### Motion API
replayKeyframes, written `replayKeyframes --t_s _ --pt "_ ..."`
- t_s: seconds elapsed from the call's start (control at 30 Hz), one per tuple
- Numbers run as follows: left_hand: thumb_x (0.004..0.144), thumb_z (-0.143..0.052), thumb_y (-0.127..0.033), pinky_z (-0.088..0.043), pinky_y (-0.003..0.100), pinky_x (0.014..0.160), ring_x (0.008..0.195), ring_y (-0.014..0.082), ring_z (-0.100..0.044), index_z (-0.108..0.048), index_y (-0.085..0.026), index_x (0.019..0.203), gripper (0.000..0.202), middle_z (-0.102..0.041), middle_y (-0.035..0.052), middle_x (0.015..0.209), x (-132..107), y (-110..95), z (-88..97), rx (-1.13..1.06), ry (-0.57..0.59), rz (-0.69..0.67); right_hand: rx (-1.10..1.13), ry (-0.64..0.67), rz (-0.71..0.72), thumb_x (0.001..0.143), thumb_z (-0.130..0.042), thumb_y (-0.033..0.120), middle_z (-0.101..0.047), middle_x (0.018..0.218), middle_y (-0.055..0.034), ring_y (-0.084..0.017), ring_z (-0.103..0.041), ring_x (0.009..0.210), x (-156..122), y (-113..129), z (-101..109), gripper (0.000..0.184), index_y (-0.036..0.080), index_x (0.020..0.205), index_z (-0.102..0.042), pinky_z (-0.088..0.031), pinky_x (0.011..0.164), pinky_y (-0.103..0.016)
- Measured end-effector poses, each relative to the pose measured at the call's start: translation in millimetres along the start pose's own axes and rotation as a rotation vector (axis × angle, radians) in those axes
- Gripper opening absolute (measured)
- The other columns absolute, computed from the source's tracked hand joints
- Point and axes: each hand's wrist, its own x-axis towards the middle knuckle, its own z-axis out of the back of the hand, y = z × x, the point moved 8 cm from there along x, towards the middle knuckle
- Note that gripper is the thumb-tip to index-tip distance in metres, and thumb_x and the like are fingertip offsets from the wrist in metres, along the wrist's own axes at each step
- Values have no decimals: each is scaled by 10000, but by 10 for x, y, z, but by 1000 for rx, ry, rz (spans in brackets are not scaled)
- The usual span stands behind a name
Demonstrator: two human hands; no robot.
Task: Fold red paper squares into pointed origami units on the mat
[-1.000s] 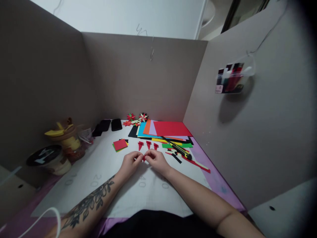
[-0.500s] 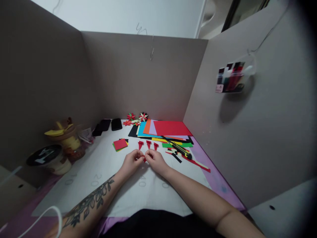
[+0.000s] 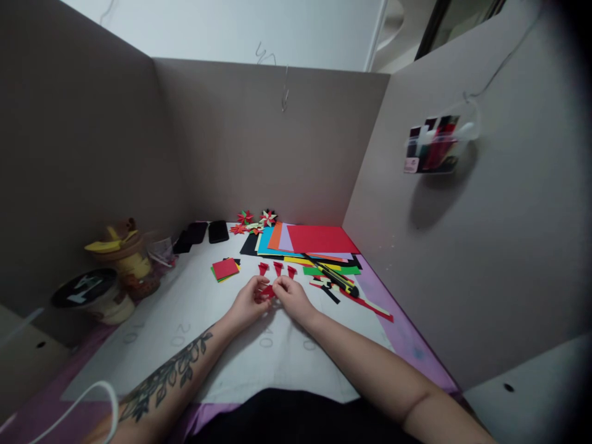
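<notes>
A small piece of red folded paper (image 3: 269,291) is between my two hands above the white sheet. My right hand (image 3: 291,298) pinches it at its right side, thumb against forefinger. Curled round the left side is my left hand (image 3: 252,301), its fingers slightly parted with the paper between them and the thumb. Fingers partly cover the paper, so its exact folds are hidden. Just beyond my hands lie three red folded paper pieces in a row: a left one (image 3: 263,269), a middle one (image 3: 278,267) and a right one (image 3: 291,271).
Left of the row lies a stack of paper squares (image 3: 226,269). Coloured sheets (image 3: 324,239), a cutter knife (image 3: 340,280) and paper strips lie to the right. Paper stars (image 3: 267,217) stand at the back, a phone (image 3: 218,232) beside them. Tubs (image 3: 95,296) line the left.
The left fingers have loosened and spread a little, showing more of the red paper. My right hand keeps its pinch, almost in the same spot.
</notes>
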Motion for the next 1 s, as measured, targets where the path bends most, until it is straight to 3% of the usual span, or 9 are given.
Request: replayKeyframes --t_s 0.1,0.17,0.23,0.33,0.47,0.6,0.77,0.87,1.0 --pt "635 -630 -200 -441 227 599 666 108 -539 -479 -174 1040 433 -573 17 860 -18 -33 -13 36 23 -6 -24 -6 11 767 -471 255 -497 632 36 -109 -452 600 2 38 37 127 174 675 -504 -356 575 -220" --pt "690 -603 -266 -442 233 627 727 129 -549 -533 -166 945 283 -587 34 878 -20 -76 21 78 -8 -30 -64 24 11 762 -476 241 -502 629 36 -109 -452 599 -9 46 12 117 174 671 -508 -351 568 -217" --pt "752 -537 -304 -425 229 615 707 135 -536 -559 -156 794 155 -588 23 778 -19 -108 49 136 -30 -42 -120 55 22 764 -476 231 -504 629 35 -109 -450 599 -24 56 -30 117 174 667 -509 -342 562 -215" --pt "792 -480 -313 -378 219 561 597 115 -476 -538 -157 669 207 -530 -14 625 -19 -124 55 186 -23 -40 -180 85 58 782 -461 227 -515 642 30 -111 -458 613 -40 89 -88 132 174 670 -505 -341 570 -216" --pt "792 -470 -306 -350 216 539 568 110 -440 -530 -165 672 195 -500 -32 598 -21 -130 136 176 -90 -30 -158 103 47 800 -438 239 -511 632 30 -108 -459 607 -28 103 -104 154 176 668 -483 -348 570 -215" --pt "780 -475 -302 -343 214 530 562 112 -437 -520 -170 670 178 -490 -37 587 -7 -82 269 168 -173 18 -56 99 -54 788 -443 267 -502 586 39 -94 -438 536 1 -24 -61 156 176 664 -468 -333 507 -200" --pt "778 -473 -310 -350 213 528 552 114 -447 -514 -175 665 181 -491 -38 579 18 -55 346 143 -216 6 105 -5 -154 772 -446 302 -502 597 33 -98 -447 521 44 -214 78 150 184 679 -454 -321 456 -193" --pt "782 -481 -327 -348 212 508 523 110 -440 -516 -176 679 186 -487 -41 571 13 -38 282 132 -172 23 82 -77 -69 758 -477 293 -497 628 31 -105 -453 572 52 -109 152 128 184 693 -481 -357 508 -203" --pt "773 -516 -362 -328 209 487 503 106 -430 -537 -166 682 218 -507 -37 548 -15 -43 141 133 -50 39 49 3 16 724 -532 247 -535 719 20 -115 -491 653 8 58 42 100 181 798 -536 -407 621 -233"
